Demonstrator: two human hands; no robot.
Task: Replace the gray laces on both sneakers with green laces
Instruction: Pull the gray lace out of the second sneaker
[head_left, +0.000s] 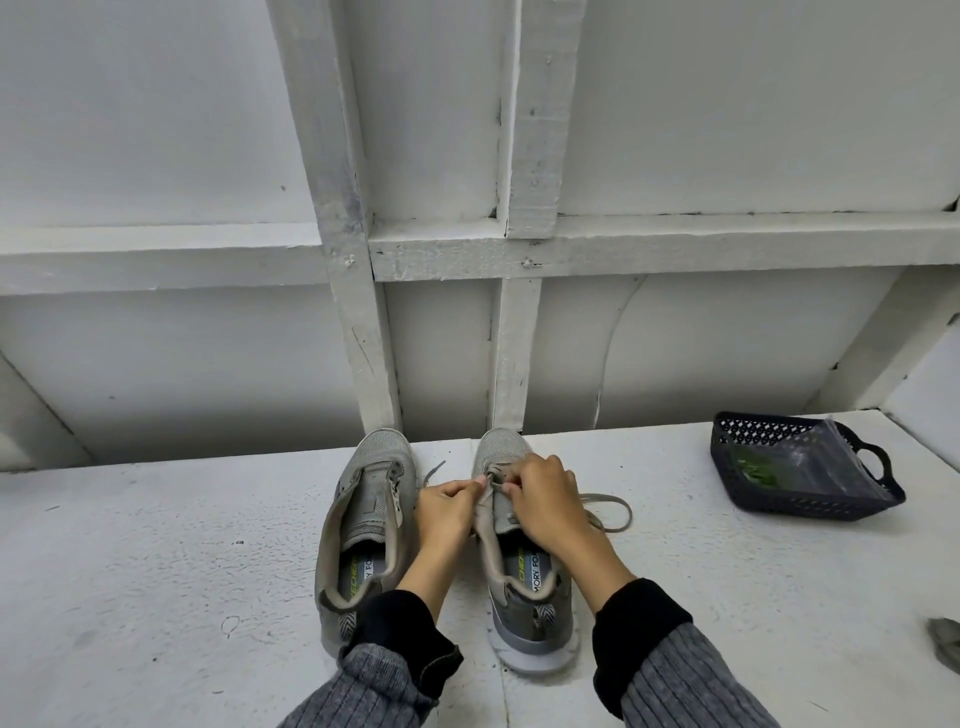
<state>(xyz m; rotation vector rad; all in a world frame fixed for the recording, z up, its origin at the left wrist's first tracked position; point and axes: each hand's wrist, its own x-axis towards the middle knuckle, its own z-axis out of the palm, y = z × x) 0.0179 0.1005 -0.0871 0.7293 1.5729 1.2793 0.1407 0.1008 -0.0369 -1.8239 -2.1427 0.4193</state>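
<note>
The two hands cover the eyelets of the right sneaker (511, 525), so it is hard to see how much gray lace (605, 512) is threaded there. The left hand (448, 512) pinches the shoe's edge or the lace near the tongue, fingers curled tight; which one it holds is not clear. The right hand (545, 501) has its fingers bent down, pinching the gray lace at the top eyelets. A loose loop of that lace lies on the table at 3 o'clock from the shoe. The left sneaker (366, 525) stands just beside it at 9 o'clock, with no lace in its eyelets and a gray lace end (432, 472) showing between the shoes. Far off at 3 o'clock sits a dark basket (779, 499) holding a clear bag (800, 467) with something green inside, blurry. A gray thing (946, 642) is cut off at the right edge. The table (156, 561) is white and scuffed, and a white wooden wall (441, 156) stands behind.
</note>
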